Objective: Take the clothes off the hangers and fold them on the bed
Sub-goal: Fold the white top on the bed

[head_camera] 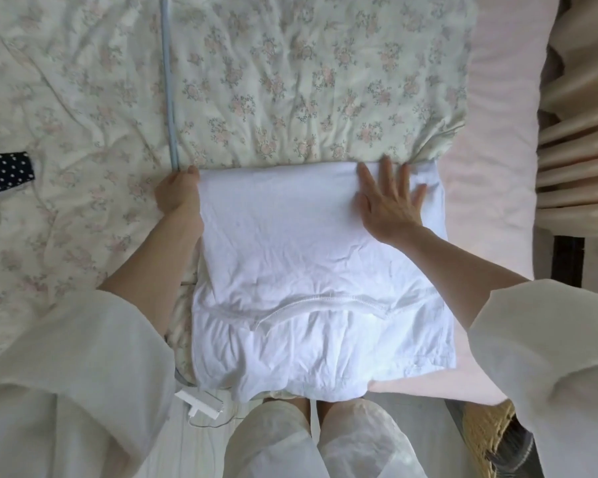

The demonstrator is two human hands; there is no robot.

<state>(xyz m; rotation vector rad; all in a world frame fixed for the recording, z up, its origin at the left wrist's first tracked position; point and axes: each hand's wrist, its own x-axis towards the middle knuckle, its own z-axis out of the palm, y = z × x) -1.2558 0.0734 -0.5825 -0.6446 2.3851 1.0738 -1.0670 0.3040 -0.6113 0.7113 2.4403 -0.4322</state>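
Observation:
A white T-shirt [301, 257] lies partly folded on the bed's near edge, its collar seam toward me and its folded edge away. My left hand [177, 193] grips the far left corner of the fold, fingers curled under the cloth. My right hand [390, 198] lies flat with fingers spread on the shirt's far right part, pressing it down. No hanger is in view.
The floral quilt [290, 81] covers the bed, with a pale blue piping strip [169, 84] running across it. A dark polka-dot cloth [4, 172] lies at the far left. Pink sheet [491, 167] shows at right, beige curtains [580, 125] beyond. A white power strip [201, 403] sits on the floor.

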